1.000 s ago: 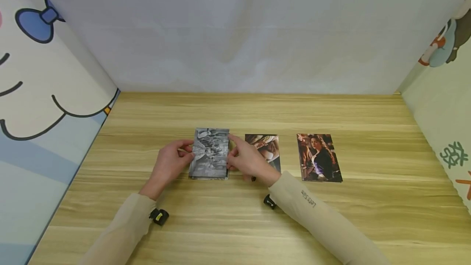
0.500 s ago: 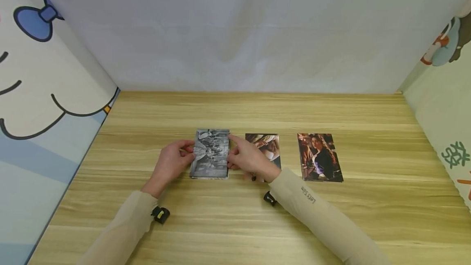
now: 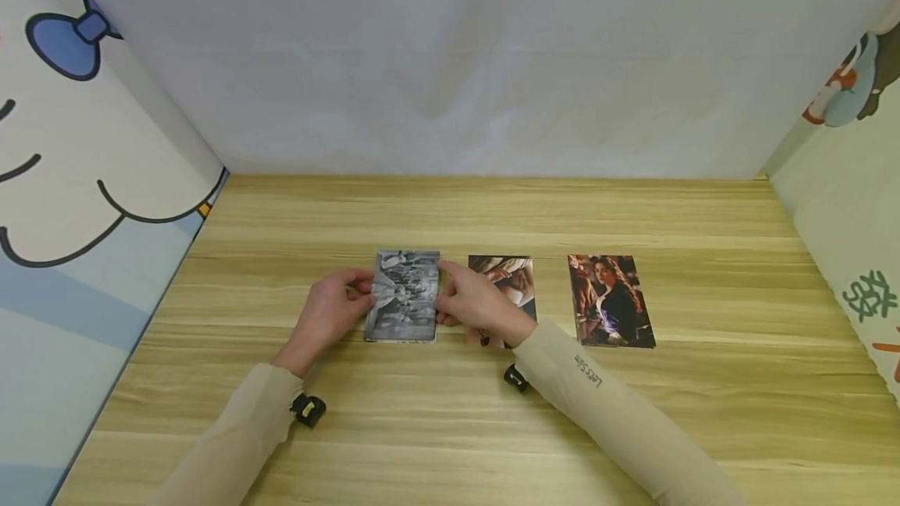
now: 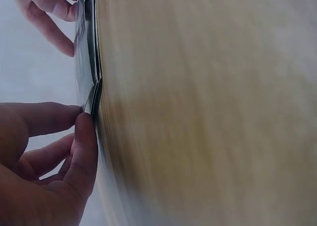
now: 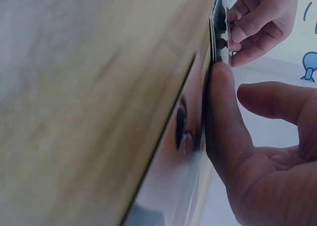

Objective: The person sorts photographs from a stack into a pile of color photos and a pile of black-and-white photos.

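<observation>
Surface: light wood-grain surface (image 3: 492, 428), boards running left to right, pale yellow with darker streaks. It fills the lower half of the head view.

Back wall: plain white sheet (image 3: 457, 61) hangs behind the surface, faint creases, meets the wood at a straight edge.

Left wall: cartoon panel (image 3: 77, 162) with black curved outlines on cream, a blue bow near the top, a blue band lower down.

Right wall: pale green panel (image 3: 851, 201) with a cartoon figure high up and green and orange marks lower.

Black-and-white photo stack (image 3: 402, 296): lies near the middle of the surface, leftmost of three. From the left wrist view its near edge is lifted a little off the wood.

My left hand (image 3: 329, 314): fingers curled, thumb and fingertips pinch the left edge of the stack.

My right hand (image 3: 476, 303): thumb presses the right edge of the stack, forefinger lies along its top right corner; it holds that side.

Middle photo (image 3: 508, 278): flat on the surface just right of the stack, partly under my right hand.

Colour portrait photo (image 3: 610, 301): flat, further right, apart from both hands.

Sleeves: beige (image 3: 605, 404), both forearms resting low over the wood.
</observation>
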